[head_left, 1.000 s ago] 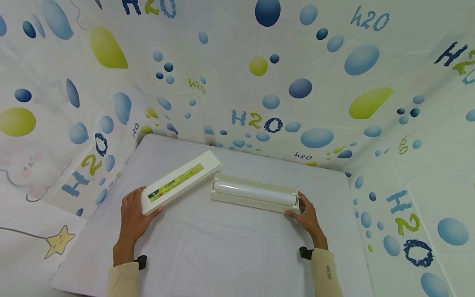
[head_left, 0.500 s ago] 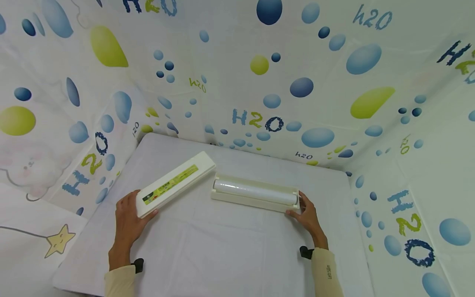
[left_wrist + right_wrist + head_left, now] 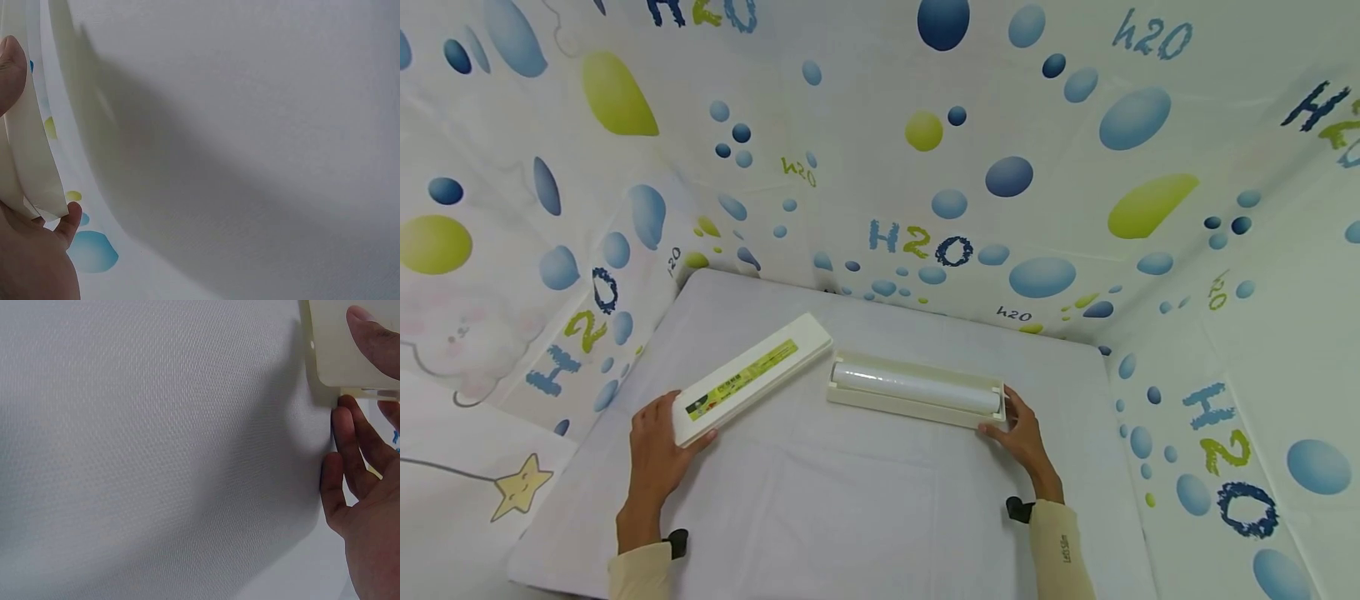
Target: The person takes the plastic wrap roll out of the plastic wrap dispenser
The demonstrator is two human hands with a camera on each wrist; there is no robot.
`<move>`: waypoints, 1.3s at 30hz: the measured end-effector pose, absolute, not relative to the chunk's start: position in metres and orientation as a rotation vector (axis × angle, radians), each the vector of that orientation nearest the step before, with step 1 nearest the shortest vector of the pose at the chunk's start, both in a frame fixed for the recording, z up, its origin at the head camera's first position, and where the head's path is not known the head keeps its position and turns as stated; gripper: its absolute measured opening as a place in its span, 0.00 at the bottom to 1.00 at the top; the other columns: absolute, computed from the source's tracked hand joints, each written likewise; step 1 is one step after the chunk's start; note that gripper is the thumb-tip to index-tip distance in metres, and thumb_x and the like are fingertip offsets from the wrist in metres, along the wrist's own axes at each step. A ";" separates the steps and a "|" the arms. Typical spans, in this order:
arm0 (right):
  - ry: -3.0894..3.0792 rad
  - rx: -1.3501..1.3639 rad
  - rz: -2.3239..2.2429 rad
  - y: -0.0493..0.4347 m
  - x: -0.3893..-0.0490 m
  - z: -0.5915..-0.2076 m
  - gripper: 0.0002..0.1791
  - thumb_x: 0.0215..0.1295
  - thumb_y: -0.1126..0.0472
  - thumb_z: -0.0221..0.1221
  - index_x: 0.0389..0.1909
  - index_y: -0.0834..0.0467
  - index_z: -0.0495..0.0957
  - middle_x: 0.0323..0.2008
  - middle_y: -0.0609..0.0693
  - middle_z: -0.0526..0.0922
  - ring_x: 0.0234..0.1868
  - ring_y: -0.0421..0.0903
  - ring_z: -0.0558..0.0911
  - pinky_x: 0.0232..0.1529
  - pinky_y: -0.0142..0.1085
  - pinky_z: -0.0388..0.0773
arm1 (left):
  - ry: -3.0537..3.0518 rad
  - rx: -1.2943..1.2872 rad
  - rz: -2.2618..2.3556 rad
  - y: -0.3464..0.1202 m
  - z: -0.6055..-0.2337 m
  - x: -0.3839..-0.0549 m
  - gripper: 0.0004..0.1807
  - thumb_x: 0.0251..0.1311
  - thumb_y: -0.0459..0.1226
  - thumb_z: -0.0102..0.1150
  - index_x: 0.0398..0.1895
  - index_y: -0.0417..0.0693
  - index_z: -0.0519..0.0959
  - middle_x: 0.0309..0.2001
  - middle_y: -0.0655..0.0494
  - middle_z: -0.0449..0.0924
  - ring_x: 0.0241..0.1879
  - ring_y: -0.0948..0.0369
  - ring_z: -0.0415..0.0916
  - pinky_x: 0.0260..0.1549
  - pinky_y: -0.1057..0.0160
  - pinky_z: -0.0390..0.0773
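A long white lid (image 3: 752, 379) with a yellow-green label lies at a slant on the left in the head view. My left hand (image 3: 653, 450) grips its near end, the thumb along the front edge. In the left wrist view the fingers (image 3: 72, 222) curl under the lid (image 3: 37, 150). To the right is an open cream cling film box (image 3: 880, 403) with a shiny roll of cling film (image 3: 917, 390) inside. My right hand (image 3: 1021, 433) holds the box's right end, thumb in front and fingers behind. The right wrist view shows the thumb (image 3: 378, 344) against the box wall (image 3: 337, 356).
Both things are over a table (image 3: 850, 517) covered in white cloth. Walls of printed sheeting (image 3: 865, 150) with blue and green drops enclose it at the back and sides. A dark wrist camera (image 3: 1019, 510) sits by the right cuff.
My left hand has carried the lid left and a little toward me, away from the box, and lower in the last half second. The right hand and the box have stayed in place.
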State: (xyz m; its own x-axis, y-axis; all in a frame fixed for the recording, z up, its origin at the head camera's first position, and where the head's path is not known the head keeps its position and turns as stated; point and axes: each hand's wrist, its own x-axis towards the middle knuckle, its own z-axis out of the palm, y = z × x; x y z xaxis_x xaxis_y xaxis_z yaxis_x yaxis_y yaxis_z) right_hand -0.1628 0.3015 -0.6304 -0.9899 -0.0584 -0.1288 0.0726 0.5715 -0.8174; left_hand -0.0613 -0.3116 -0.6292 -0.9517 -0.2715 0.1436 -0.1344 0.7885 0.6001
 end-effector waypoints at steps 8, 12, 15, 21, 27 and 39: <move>2.659 0.010 -1.394 0.302 -0.163 -0.632 0.53 0.65 0.65 0.77 0.86 0.63 0.58 0.74 0.72 0.75 0.73 0.70 0.77 0.74 0.65 0.72 | -2.757 0.311 -0.867 -0.313 -0.634 -0.058 0.55 0.53 0.43 0.86 0.79 0.35 0.62 0.72 0.25 0.67 0.70 0.27 0.59 0.65 0.25 0.60; 2.665 0.007 -1.393 0.302 -0.163 -0.632 0.53 0.64 0.64 0.77 0.85 0.63 0.58 0.73 0.72 0.76 0.72 0.70 0.77 0.73 0.65 0.73 | -2.762 0.308 -0.860 -0.314 -0.636 -0.056 0.55 0.52 0.43 0.86 0.78 0.35 0.62 0.71 0.25 0.67 0.70 0.27 0.59 0.64 0.24 0.60; 2.667 0.000 -1.395 0.302 -0.163 -0.631 0.53 0.64 0.65 0.77 0.85 0.63 0.58 0.73 0.72 0.76 0.72 0.70 0.77 0.73 0.65 0.72 | -2.767 0.306 -0.861 -0.314 -0.638 -0.055 0.55 0.52 0.43 0.85 0.78 0.35 0.62 0.71 0.25 0.67 0.70 0.26 0.59 0.63 0.24 0.60; 2.663 0.002 -1.393 0.301 -0.163 -0.630 0.53 0.65 0.65 0.77 0.85 0.63 0.58 0.73 0.72 0.75 0.72 0.70 0.77 0.73 0.65 0.73 | -2.771 0.308 -0.860 -0.315 -0.640 -0.053 0.55 0.52 0.43 0.86 0.78 0.35 0.63 0.71 0.25 0.68 0.70 0.26 0.59 0.63 0.24 0.61; 2.665 0.017 -1.385 0.301 -0.163 -0.629 0.53 0.64 0.65 0.77 0.85 0.63 0.59 0.73 0.73 0.76 0.71 0.70 0.78 0.73 0.65 0.73 | -2.776 0.300 -0.852 -0.315 -0.642 -0.052 0.54 0.52 0.43 0.85 0.77 0.34 0.63 0.70 0.25 0.68 0.70 0.26 0.60 0.63 0.25 0.61; 2.656 0.004 -1.390 0.302 -0.163 -0.631 0.54 0.64 0.64 0.78 0.86 0.62 0.58 0.73 0.72 0.76 0.72 0.70 0.77 0.75 0.66 0.72 | -2.766 0.267 -0.838 -0.316 -0.648 -0.051 0.54 0.50 0.43 0.85 0.75 0.32 0.64 0.67 0.25 0.69 0.69 0.26 0.61 0.61 0.24 0.62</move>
